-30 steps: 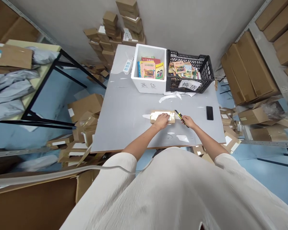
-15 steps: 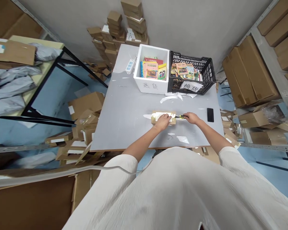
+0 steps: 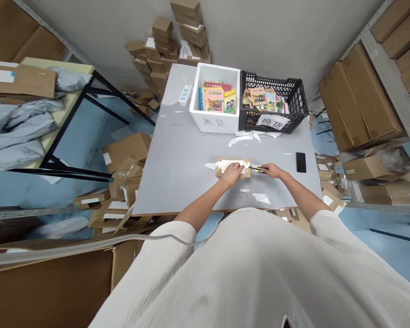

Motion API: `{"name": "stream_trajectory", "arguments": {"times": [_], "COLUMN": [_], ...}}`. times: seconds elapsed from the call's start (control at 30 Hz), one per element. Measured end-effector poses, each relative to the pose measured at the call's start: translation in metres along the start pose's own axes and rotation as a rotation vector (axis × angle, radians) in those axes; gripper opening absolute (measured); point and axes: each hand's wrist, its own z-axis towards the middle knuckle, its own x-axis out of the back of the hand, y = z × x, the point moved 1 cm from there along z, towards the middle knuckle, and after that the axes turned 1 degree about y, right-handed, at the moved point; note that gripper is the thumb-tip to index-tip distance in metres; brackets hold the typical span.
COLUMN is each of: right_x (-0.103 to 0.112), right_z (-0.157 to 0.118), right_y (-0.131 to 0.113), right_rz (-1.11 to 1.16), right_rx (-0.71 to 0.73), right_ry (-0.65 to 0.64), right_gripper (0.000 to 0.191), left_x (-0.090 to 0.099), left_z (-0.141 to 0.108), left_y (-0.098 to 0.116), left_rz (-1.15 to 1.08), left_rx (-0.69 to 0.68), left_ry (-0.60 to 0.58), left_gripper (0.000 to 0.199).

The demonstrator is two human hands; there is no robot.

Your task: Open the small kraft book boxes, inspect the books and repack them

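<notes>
1. In the head view, resting the left hand [image 3: 233, 174] on top of the box [image 3: 219, 172], on the table [image 3: 174, 168]; cannot tell if gripping.
2. Gripping the knife [image 3: 256, 169] in the right hand [image 3: 272, 170], just beside the box's right end, knife pointing toward it.

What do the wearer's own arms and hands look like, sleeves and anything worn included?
White short sleeves, softly creased, end above the elbows; the forearms are uncovered. The left hand and right hand are bare, without gloves.
</notes>
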Motion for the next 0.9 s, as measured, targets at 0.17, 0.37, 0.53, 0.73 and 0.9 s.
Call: {"name": "stream_trajectory", "arguments": {"times": [0.17,0.37,0.53,0.73,0.9], "right_x": [-0.009,-0.015,-0.016,-0.019,-0.028], "right_z": [-0.014,-0.033,-0.043,-0.050,-0.052], "right_y": [0.000,0.006,0.006,-0.007,-0.018], "right_rz": [0.045,0.135,0.299,0.130,-0.213], "right_rx": [-0.001,-0.112,-0.139,0.001,0.129], "right_ry": [-0.040,0.130,0.163,0.238,0.245], "right_gripper": [0.025,0.027,0.033,0.042,0.044], "left_x": [0.002,0.003,0.009,0.007,-0.004], "left_z": [0.001,0.002,0.006,0.019,0.033], "left_y": [0.001,0.002,0.004,-0.004,-0.012], "left_rz": [0.016,-0.007,-0.070,-0.003,0.003], "left_rx": [0.001,0.007,0.112,0.127,0.157], "left_ry": [0.004,0.010,0.168,0.184,0.127], "left_gripper": [0.056,0.062,0.067,0.072,0.086]}}
